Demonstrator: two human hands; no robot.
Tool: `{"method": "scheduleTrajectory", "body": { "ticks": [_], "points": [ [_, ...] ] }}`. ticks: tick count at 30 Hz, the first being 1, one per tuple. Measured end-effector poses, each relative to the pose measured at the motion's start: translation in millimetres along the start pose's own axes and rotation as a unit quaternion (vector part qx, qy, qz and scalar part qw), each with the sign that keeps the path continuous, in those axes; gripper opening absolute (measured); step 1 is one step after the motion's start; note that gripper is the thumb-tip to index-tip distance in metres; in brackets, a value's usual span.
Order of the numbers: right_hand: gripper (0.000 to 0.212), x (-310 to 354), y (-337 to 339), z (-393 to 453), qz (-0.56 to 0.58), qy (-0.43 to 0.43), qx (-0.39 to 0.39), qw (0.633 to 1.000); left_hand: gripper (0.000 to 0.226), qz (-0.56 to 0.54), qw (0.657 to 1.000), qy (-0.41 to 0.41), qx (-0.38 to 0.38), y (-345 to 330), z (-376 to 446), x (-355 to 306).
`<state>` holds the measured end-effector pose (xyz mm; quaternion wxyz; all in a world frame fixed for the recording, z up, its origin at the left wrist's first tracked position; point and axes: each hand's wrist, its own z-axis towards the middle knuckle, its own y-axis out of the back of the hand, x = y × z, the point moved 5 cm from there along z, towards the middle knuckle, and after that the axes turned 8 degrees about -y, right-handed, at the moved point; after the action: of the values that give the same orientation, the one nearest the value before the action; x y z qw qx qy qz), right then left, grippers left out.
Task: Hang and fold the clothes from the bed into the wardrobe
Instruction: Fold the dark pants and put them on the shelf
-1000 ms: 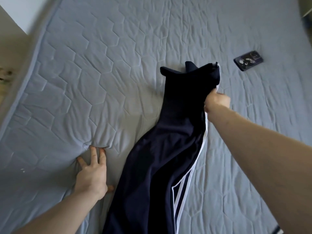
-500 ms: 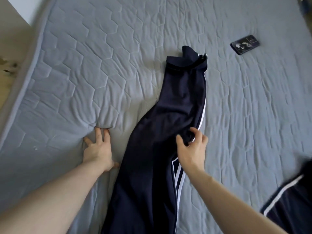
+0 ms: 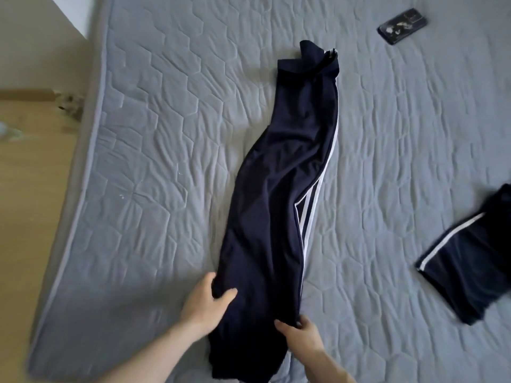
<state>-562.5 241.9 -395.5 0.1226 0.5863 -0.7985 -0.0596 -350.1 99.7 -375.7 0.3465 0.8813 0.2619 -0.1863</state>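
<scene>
Dark navy track pants (image 3: 279,194) with white side stripes lie lengthwise on the grey quilted mattress (image 3: 154,111), folded leg on leg, waistband at the far end. My left hand (image 3: 206,298) grips the left edge of the pants near their lower part, thumb on top of the fabric. At the right striped edge, a little nearer to me, my right hand (image 3: 300,334) pinches the cloth. The lowest part of the pants hangs over the mattress's near edge.
A second dark garment (image 3: 475,261) with a white stripe lies folded at the right of the mattress. A black phone (image 3: 402,26) rests at the far right. Wooden floor (image 3: 30,189) runs along the mattress's left edge.
My left hand left the bare mattress and took the pants' left edge. My right hand moved from the middle of the pants down to the right edge. The view widened, showing the second garment.
</scene>
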Motion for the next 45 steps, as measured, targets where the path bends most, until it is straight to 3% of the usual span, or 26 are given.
{"method": "scheduleTrajectory", "body": {
  "ticks": [3,7,9,11,14,17,22,26,29,31,33,35,37,38,42,45],
  "points": [
    [0.015,-11,0,-18,-0.025,-0.001,0.005,1.0,0.026,-0.056,0.992,0.074,0.085,-25,-47,30],
    [0.019,-19,8,-42,-0.072,-0.007,0.025,0.997,0.017,-0.053,0.992,0.095,0.066,-31,-88,46],
    [0.023,-26,15,-55,-0.116,-0.001,0.023,0.993,0.019,-0.022,0.99,0.103,0.09,-33,-102,47],
    [0.024,-41,20,-72,-0.16,-0.02,0.03,0.986,0.024,0.005,0.976,0.14,0.165,-39,-120,51],
    [0.012,-66,29,-104,-0.227,-0.08,0.05,0.969,0.024,0.046,0.917,0.218,0.331,-42,-161,49],
    [0.003,-81,39,-129,-0.24,-0.127,0.081,0.959,0.038,0.1,0.885,0.202,0.407,-35,-177,41],
    [0.012,-24,56,-139,-0.186,-0.091,0.06,0.977,0.029,0.043,0.945,0.129,0.299,8,-142,-14],
    [0.011,63,67,-136,-0.08,-0.022,0.031,0.996,0.037,-0.11,0.987,0.079,0.09,60,-88,-73],
    [0.011,116,68,-130,-0.007,-0.001,0.027,1.0,0.023,-0.191,0.98,0.045,-0.033,84,-50,-109],
    [0.017,140,69,-124,0.041,0.003,0.021,0.999,0.02,-0.242,0.968,0.049,-0.034,84,-29,-122],
    [0.017,151,66,-112,0.056,0.0,0.016,0.998,0.022,-0.216,0.975,0.039,-0.03,77,-13,-122],
    [0.022,149,62,-97,0.035,-0.004,0.006,0.999,0.029,-0.064,0.997,0.012,-0.031,68,-1,-112],
    [0.034,140,55,-81,-0.032,0.004,-0.011,0.999,0.042,0.094,0.996,-0.002,0.004,50,3,-94],
    [0.043,135,53,-73,-0.077,0.015,-0.025,0.997,0.051,0.122,0.992,0.005,0.029,39,5,-83],
    [0.089,109,46,-41,-0.154,0.018,-0.061,0.986,0.082,0.067,0.993,0.076,0.064,7,10,-48],
    [0.099,94,40,-21,-0.115,0.0,-0.041,0.993,0.09,0.029,0.992,0.105,0.067,-7,14,-33]
  ]
}}
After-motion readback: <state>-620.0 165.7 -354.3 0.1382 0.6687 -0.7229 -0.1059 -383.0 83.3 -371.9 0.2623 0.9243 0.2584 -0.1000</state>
